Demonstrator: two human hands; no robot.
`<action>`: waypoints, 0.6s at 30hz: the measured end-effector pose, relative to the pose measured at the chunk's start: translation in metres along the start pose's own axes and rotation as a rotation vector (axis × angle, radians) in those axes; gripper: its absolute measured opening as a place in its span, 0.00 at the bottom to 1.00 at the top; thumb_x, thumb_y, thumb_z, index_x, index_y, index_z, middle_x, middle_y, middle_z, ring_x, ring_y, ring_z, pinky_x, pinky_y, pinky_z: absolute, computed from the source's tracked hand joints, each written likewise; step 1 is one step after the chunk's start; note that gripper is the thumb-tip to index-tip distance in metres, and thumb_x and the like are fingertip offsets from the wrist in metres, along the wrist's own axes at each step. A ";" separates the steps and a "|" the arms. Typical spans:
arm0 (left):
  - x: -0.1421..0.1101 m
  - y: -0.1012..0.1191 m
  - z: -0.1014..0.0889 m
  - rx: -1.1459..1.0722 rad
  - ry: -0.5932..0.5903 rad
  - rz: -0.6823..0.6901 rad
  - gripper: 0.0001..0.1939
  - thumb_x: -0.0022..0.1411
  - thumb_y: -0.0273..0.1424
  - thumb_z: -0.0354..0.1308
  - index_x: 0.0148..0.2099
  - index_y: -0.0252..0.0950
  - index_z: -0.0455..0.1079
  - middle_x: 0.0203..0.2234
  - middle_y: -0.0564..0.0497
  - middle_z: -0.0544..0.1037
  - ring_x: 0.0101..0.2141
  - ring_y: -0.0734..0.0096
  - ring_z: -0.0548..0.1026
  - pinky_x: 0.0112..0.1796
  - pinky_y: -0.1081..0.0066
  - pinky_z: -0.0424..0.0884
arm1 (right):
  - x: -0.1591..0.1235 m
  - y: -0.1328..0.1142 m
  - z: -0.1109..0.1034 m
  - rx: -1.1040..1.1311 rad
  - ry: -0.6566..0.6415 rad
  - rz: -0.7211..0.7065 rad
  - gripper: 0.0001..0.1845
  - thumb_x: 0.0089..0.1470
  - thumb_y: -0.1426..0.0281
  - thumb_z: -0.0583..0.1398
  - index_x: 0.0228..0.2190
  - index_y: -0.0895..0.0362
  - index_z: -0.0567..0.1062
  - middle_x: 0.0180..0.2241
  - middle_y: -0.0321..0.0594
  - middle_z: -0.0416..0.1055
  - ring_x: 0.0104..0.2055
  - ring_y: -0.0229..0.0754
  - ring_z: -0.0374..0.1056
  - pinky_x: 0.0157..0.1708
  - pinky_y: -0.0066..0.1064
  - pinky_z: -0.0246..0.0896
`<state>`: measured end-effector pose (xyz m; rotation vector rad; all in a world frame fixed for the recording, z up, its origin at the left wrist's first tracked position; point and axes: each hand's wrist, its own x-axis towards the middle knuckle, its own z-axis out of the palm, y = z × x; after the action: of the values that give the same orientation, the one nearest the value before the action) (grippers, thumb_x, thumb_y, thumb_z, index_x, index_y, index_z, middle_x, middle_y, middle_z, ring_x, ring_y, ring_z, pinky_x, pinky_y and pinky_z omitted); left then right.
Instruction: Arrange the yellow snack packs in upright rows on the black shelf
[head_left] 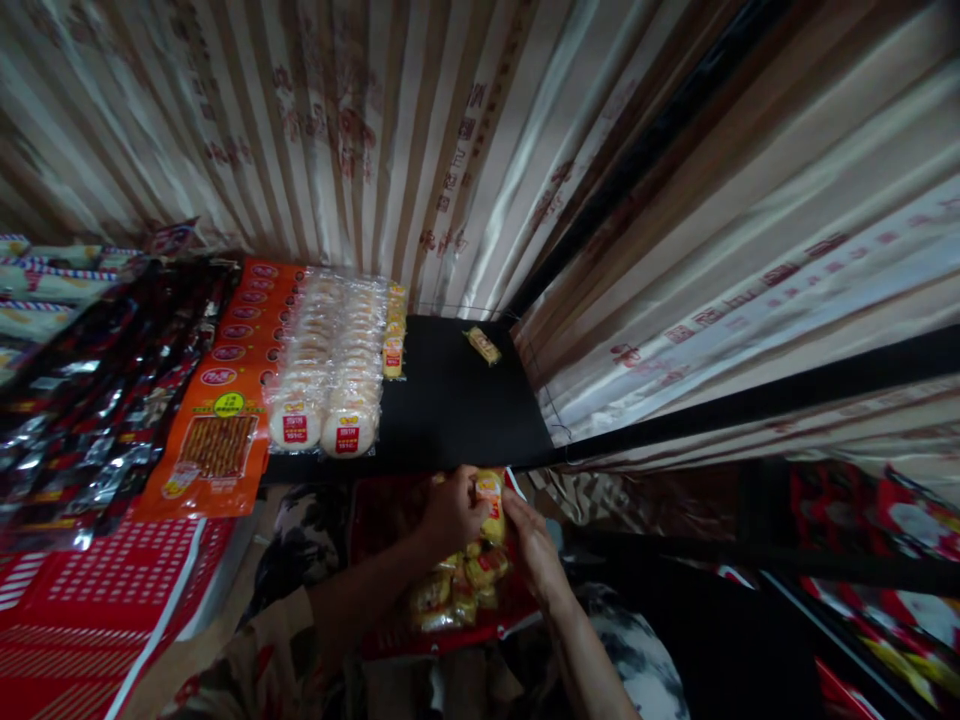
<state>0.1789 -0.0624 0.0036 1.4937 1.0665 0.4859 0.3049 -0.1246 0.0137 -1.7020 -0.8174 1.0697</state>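
Between my left hand (459,508) and my right hand (531,530) is a yellow wrapped snack packet (492,506) with a red and white label. The fingers of both hands are closed on its sides. Just below it, several more yellow packets (450,590) lie in a red basket (390,645) on my lap. A single yellow packet (482,345) lies tilted on the black shelf (442,410) ahead. Further left on the shelf, a short row of yellow packets (394,345) stands beside the round white crackers.
Two rows of wrapped round crackers (349,425), orange snack bags (214,440) and dark shiny packets (105,390) fill the shelf's left side. A red basket (82,610) is at lower left. Striped curtains (360,130) hang behind, with a black post (600,190) at the corner.
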 end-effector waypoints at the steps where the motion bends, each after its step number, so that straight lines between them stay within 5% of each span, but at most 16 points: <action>1: 0.000 0.005 -0.002 -0.021 0.009 0.018 0.20 0.54 0.29 0.53 0.51 0.37 0.59 0.39 0.49 0.77 0.36 0.72 0.75 0.39 0.72 0.71 | 0.000 -0.005 -0.001 0.038 -0.026 0.039 0.22 0.46 0.52 0.59 0.39 0.52 0.77 0.37 0.42 0.77 0.39 0.49 0.73 0.39 0.39 0.68; 5: 0.004 0.028 -0.019 -0.008 0.096 0.045 0.22 0.54 0.31 0.55 0.52 0.38 0.60 0.40 0.50 0.76 0.33 0.73 0.75 0.38 0.72 0.71 | 0.005 -0.032 0.004 0.092 -0.058 0.012 0.28 0.41 0.55 0.65 0.45 0.51 0.73 0.47 0.41 0.72 0.49 0.50 0.68 0.47 0.39 0.64; 9: 0.021 0.051 -0.042 0.081 0.211 0.120 0.19 0.55 0.29 0.54 0.50 0.38 0.63 0.40 0.51 0.76 0.34 0.72 0.74 0.41 0.69 0.71 | 0.029 -0.051 0.017 0.092 -0.062 -0.069 0.25 0.39 0.56 0.66 0.40 0.53 0.75 0.43 0.41 0.74 0.46 0.50 0.69 0.47 0.41 0.64; 18: 0.089 0.078 -0.072 0.141 0.571 0.264 0.19 0.57 0.25 0.48 0.52 0.35 0.61 0.47 0.44 0.70 0.47 0.67 0.70 0.48 0.65 0.68 | 0.137 -0.089 0.062 -0.043 0.084 -0.324 0.24 0.38 0.55 0.64 0.37 0.56 0.77 0.36 0.42 0.76 0.39 0.48 0.71 0.44 0.43 0.65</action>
<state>0.1922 0.0586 0.0699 1.6759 1.3664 1.0879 0.2980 0.0464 0.0453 -1.5714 -1.0273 0.7599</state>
